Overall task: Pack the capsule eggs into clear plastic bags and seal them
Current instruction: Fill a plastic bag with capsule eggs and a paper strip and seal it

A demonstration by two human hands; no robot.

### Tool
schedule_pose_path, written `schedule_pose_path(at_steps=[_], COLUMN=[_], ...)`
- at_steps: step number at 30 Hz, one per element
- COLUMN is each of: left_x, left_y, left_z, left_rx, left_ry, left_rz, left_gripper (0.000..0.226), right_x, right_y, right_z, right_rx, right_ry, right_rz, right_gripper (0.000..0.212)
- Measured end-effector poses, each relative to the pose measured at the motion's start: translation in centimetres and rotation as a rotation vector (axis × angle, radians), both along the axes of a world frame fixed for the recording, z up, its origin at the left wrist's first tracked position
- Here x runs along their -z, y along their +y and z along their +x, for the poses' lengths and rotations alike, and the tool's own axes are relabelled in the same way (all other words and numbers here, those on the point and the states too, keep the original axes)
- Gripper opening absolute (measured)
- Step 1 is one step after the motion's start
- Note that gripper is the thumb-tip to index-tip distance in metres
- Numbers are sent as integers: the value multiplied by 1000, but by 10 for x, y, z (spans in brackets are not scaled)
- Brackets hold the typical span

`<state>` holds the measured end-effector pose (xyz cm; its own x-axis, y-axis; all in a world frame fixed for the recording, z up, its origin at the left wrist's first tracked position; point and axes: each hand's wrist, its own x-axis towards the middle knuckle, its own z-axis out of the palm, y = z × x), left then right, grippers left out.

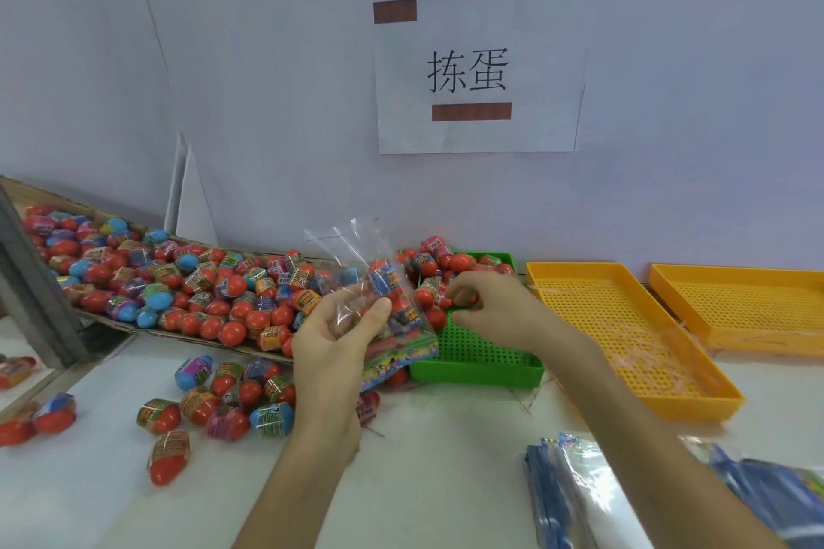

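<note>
My left hand grips a clear plastic bag at mid-table; the bag stands upright with its mouth upward and holds a few capsule eggs. My right hand reaches over the green tray, its fingers curled around a red capsule egg. A large heap of capsule eggs in red, blue and pink fills a cardboard flat on the left. Loose capsule eggs lie on the white table in front of it.
Two orange perforated trays sit at the right, with thin strips in the nearer one. A stack of flat printed bags lies at bottom right. A white wall with a paper sign stands behind.
</note>
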<state>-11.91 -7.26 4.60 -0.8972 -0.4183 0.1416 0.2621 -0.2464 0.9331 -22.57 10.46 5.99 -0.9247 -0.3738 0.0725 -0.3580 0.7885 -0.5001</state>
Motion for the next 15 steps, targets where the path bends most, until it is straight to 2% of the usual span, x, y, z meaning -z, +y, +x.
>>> schedule_pose_path(at_steps=[3, 6, 8, 10, 13, 15], left_x=[-1, 0, 0, -1, 0, -1], left_y=[1, 0, -1, -2, 0, 1], left_z=[0, 0, -1, -1, 0, 2], left_rx=[13, 31, 49, 82, 105, 117], left_ry=[2, 8, 17, 32, 54, 71], left_rz=[-7, -38, -49, -61, -115, -166], left_gripper=[23, 24, 26, 29, 34, 38], right_x=[19, 29, 30, 17, -30, -66], right_y=[-25, -37, -34, -23, 1, 14], right_z=[-5, -11, -14, -15, -4, 16], right_rx=[-27, 13, 38, 96, 189, 121], right_ry=[18, 87, 58, 58, 177, 249], right_rz=[42, -6, -77, -174, -429, -639], right_gripper=[44, 36, 30, 25, 21, 23])
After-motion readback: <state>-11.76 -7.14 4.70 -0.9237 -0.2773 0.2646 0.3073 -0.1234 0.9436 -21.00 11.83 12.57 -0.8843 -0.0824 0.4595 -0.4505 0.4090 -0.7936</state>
